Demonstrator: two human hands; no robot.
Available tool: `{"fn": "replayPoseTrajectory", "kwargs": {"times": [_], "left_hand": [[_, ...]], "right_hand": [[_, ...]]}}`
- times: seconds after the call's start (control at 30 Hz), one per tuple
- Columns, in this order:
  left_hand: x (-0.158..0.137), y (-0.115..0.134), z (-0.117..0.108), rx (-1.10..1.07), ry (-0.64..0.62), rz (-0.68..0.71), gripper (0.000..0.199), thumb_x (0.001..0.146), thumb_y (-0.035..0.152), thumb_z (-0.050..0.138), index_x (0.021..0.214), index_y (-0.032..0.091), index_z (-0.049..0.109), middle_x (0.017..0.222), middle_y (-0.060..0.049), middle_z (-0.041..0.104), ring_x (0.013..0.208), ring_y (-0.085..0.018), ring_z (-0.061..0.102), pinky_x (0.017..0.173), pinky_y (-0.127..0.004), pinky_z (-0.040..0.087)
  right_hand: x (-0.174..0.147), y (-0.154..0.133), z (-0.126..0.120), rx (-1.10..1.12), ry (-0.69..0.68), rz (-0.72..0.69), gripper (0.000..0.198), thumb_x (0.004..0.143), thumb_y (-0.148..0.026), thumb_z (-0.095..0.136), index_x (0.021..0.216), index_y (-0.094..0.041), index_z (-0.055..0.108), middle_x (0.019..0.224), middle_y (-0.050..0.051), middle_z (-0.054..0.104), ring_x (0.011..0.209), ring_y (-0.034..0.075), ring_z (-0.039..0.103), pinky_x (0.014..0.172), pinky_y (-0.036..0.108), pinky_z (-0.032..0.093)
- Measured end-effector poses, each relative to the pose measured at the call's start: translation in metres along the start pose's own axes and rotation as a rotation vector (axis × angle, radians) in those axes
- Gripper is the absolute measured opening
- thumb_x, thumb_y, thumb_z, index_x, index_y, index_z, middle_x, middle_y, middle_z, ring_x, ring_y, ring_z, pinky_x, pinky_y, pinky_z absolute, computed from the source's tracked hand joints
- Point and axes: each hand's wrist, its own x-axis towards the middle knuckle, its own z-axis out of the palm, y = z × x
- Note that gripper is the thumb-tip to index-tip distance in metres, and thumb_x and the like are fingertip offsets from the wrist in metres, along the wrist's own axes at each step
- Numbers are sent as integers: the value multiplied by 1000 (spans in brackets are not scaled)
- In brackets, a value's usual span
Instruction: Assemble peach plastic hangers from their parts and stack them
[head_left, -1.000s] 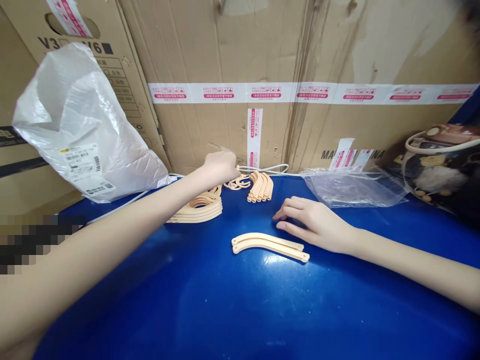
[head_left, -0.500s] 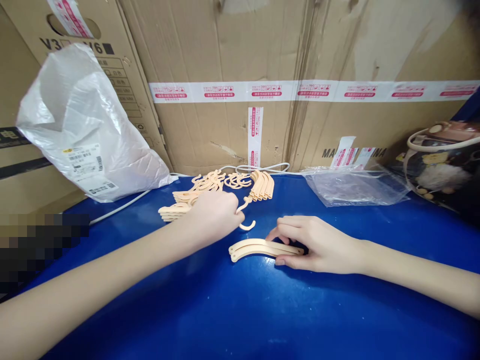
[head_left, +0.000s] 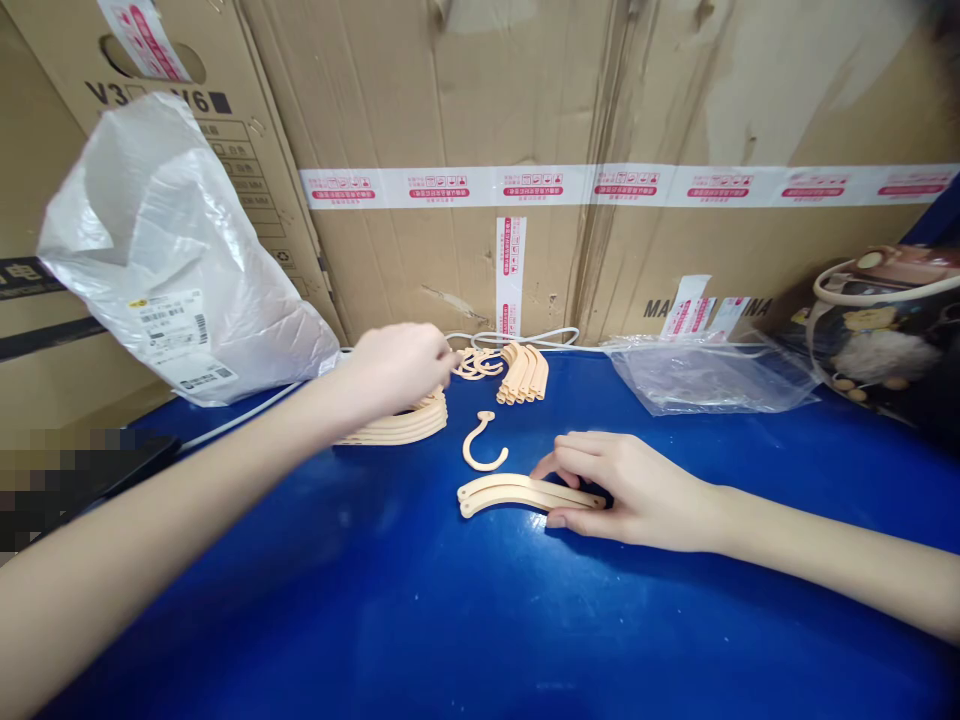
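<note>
My right hand (head_left: 626, 490) holds the right end of a pair of curved, cream-coloured plastic hanger arms (head_left: 495, 492) between thumb and fingers. The arms lie one along the other on the blue tabletop. Just behind them lies a loose hanger hook (head_left: 480, 445), untouched. My left hand (head_left: 401, 367) is at the back left, over a stack of curved hanger arms (head_left: 405, 425), its fingers closed and pointing down. Whatever they may hold is hidden. Beside its fingertips is a small pile of hooks (head_left: 480, 362). A further bundle of hanger arms (head_left: 523, 375) lies to its right.
A white plastic bag (head_left: 180, 250) with a label leans at the back left. Cardboard boxes (head_left: 450, 100) form a wall behind the blue table (head_left: 450, 620). A clear plastic bag (head_left: 712, 375) and a dark bag with a handle (head_left: 885, 340) are at the right. A white cable (head_left: 517, 335) runs behind.
My left hand has let go of the hook, which now lies on the table, and has moved back and left over the pile. My right hand stays on the hanger arms.
</note>
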Motion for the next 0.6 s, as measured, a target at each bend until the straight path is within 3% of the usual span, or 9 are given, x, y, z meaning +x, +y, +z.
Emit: {"fn": "replayPoseTrajectory", "kwargs": {"times": [0.1, 0.23, 0.37, 0.6], "left_hand": [[34, -24, 1, -14, 24, -85, 44, 83, 52, 43, 85, 16, 69, 90, -15, 70, 89, -31, 63, 71, -32, 43], [72, -41, 17, -115, -115, -115, 49, 72, 62, 56, 76, 15, 69, 84, -14, 71, 80, -28, 65, 63, -28, 43], [95, -47, 30, -175, -239, -116, 43, 64, 57, 71, 70, 15, 67, 81, -10, 72, 84, -26, 65, 61, -25, 43], [114, -67, 40, -257, -333, -120, 30, 92, 35, 57, 114, 15, 58, 111, -7, 62, 94, -20, 63, 80, -39, 54]], "right_hand": [[1, -1, 0, 8, 0, 5, 33, 89, -48, 56, 103, -19, 61, 74, -1, 53, 65, 12, 48, 62, 25, 35], [1, -1, 0, 20, -4, 2, 34, 91, -49, 53, 103, -18, 61, 73, -1, 51, 65, 12, 48, 62, 24, 35], [0, 0, 0, 17, -6, -1, 35, 92, -49, 51, 103, -18, 62, 71, -2, 50, 65, 13, 48, 63, 25, 36], [0, 1, 0, 25, -6, -9, 32, 92, -46, 51, 103, -18, 62, 73, -1, 53, 67, 13, 49, 64, 25, 36]]}}
